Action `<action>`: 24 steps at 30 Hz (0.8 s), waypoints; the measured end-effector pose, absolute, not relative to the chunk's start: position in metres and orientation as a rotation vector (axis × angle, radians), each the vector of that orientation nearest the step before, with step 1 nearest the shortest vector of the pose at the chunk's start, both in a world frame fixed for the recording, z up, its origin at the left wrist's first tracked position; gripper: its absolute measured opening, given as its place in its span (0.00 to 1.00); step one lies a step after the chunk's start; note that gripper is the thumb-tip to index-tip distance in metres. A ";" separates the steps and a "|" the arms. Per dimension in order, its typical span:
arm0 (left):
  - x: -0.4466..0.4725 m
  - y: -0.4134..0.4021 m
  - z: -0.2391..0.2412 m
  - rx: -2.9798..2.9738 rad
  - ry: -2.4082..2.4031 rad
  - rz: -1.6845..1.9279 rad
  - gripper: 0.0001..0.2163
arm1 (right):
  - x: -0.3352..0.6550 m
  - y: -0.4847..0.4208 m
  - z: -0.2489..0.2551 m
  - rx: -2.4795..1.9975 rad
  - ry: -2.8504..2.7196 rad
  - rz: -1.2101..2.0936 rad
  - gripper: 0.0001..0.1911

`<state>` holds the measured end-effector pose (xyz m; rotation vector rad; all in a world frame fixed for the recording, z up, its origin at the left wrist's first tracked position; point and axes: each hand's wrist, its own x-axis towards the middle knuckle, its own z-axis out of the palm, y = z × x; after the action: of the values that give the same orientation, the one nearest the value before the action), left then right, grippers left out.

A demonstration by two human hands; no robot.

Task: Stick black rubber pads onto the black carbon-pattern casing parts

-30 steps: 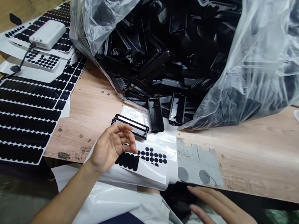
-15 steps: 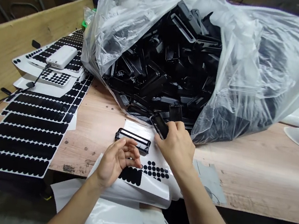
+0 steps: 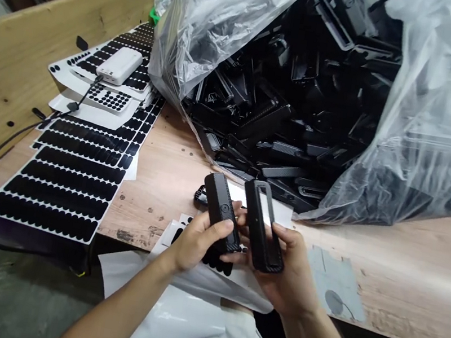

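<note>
My left hand [image 3: 197,241] is closed on a long black plastic piece [image 3: 220,202] with a carbon-like texture and a small round mark. Beside it, my right hand [image 3: 289,270] grips a second black plastic piece [image 3: 262,220] that has a long slot down its face. Both pieces are tilted, close together, over the table's front. Partly hidden behind the left one, another black plastic frame [image 3: 201,195] lies on white sheet. Below my hands is a sheet of black stickers [image 3: 219,262], mostly covered by them.
A large clear plastic bag [image 3: 440,111] full of black plastic pieces [image 3: 293,117] stands open ahead. Sheets of black stickers [image 3: 55,190] lie at left, with a white power bank [image 3: 119,65] and cable on top. A wooden board [image 3: 58,34] edges the table's left side.
My right hand has drawn back from the bag's mouth with a black piece. My left hand, empty before, now holds one too. The view has shifted, so the bag sits further right.
</note>
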<state>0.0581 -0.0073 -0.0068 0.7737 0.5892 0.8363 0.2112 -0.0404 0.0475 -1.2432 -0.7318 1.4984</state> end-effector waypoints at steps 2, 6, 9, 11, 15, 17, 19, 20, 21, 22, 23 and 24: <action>0.060 -0.006 -0.006 0.705 0.599 0.885 0.27 | 0.225 -0.036 0.043 -1.365 -0.896 1.386 0.25; 0.060 -0.005 -0.004 0.717 0.578 0.842 0.25 | 0.258 -0.023 0.044 -1.870 -1.288 0.549 0.35; 0.056 -0.005 -0.003 0.899 0.578 0.745 0.23 | 0.264 -0.017 0.055 -1.826 -1.477 0.132 0.42; 0.053 -0.005 -0.001 1.018 0.560 0.710 0.24 | 0.259 -0.016 0.064 -1.656 -1.577 0.357 0.35; 0.053 -0.004 0.000 0.862 0.441 0.867 0.23 | 0.243 -0.015 0.069 -1.530 -1.411 0.812 0.23; 0.056 -0.003 0.001 0.738 0.492 0.973 0.24 | 0.237 -0.019 0.065 -1.497 -1.174 0.929 0.25; 0.059 -0.002 0.001 0.716 0.614 1.028 0.21 | 0.234 -0.027 0.060 -1.439 -1.032 1.156 0.28; 0.060 -0.002 0.002 0.718 0.670 1.031 0.21 | 0.235 -0.033 0.057 -1.430 -1.024 1.288 0.27; 0.061 -0.001 0.002 0.712 0.712 1.023 0.20 | 0.237 -0.038 0.055 -1.452 -1.050 1.380 0.25; 0.061 -0.001 0.003 0.697 0.736 1.012 0.20 | 0.240 -0.044 0.053 -1.516 -1.108 1.398 0.23; 0.060 -0.001 0.005 0.676 0.738 0.995 0.20 | 0.244 -0.048 0.051 -1.619 -1.193 1.328 0.22; 0.060 0.000 0.006 0.661 0.726 0.975 0.20 | 0.248 -0.052 0.049 -1.748 -1.295 1.186 0.20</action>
<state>0.0596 -0.0004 0.0058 0.6606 0.7256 0.9746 0.2481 -0.0520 0.0487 -1.7480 -1.2950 1.1865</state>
